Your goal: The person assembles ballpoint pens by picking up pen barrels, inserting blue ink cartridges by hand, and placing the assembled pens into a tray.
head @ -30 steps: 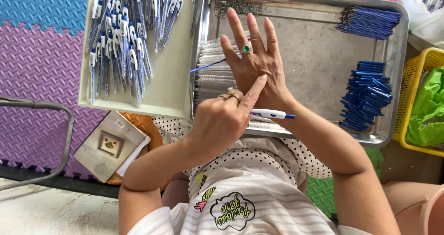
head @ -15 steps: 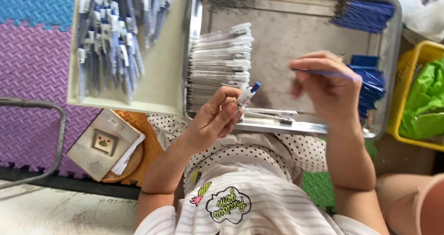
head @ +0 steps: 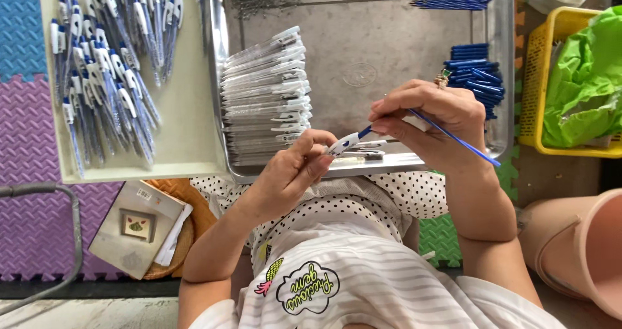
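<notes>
Blue refill [head: 453, 136], tip hidden, pinched by right hand [head: 427, 118]; left hand [head: 301, 167] grips pen barrel [head: 342, 144].

Dull metal tray [head: 363, 50], seemingly plastic pens [head: 103, 63]

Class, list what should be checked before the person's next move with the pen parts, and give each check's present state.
1. Left hand grips pen barrel: ok.
2. Right hand holds blue refill: ok.
3. Refill tip meets barrel opening: cannot tell.
4. Barrel stack within reach in metal tray: ok.
5. Spare refills in tray: ok.
6. Finished pens lie in the white tray: ok.
</notes>
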